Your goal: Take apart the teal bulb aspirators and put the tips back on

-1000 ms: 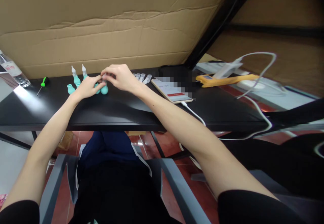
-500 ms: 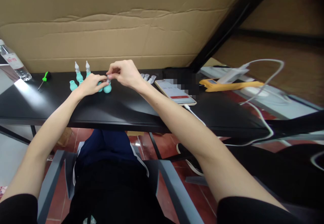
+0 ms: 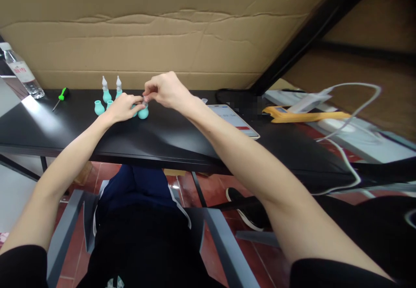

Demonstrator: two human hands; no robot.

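My left hand is closed with its fingertips against the neck of a teal rubber bulb, which stands on the black table. Just above, my right hand pinches a clear plastic nozzle piece at the bulb's mouth; the fingers partly cover it. Another teal bulb shows in part under my left fingers. Behind that hand stand two nasal aspirators, teal bulbs topped with clear pointed tips. Beside them are open teal bulbs, one partly hidden by my left wrist.
A phone lies right of my forearm, near a yellow tool-like object and white cable. On the left are a green-handled screwdriver and a water bottle. Cardboard rises behind the table.
The view has shifted slightly, so table items appear farther right. Both hands stay at the same bulb and nozzle piece. My right forearm now hides most of the loose clear pieces.
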